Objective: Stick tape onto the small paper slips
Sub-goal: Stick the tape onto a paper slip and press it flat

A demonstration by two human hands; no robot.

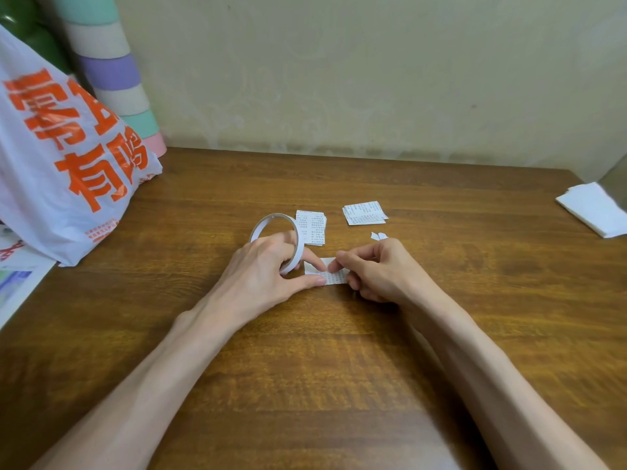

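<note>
Both hands are held together over a small printed white paper slip (334,278) on the brown wooden tabletop (339,368); a thin white tape ring (273,216) is gripped by the left hand (264,269), and the slip's edge is pinched by the right hand (380,269). Tape may be laid crooked if the slip slides.

Table (339,368): wood grain, brown, smooth, with a low sheen at centre frame.
Slip (334,277): thin white paper, printed, matt.
Two stacks (312,228) (364,213) above centre: same printed paper, matt.
Tape (273,216): narrow white ring, smooth outer face.
Bag (51,164), upper left: thin white plastic, glossy, creased, with orange print.
Rolls (112,72) behind the bag: pastel bands, matt.
Wall (373,79): matt, mottled, stained along its base.
Sheets (593,208), right edge: white, matt, folded; paper or tissue, cannot tell.
</note>
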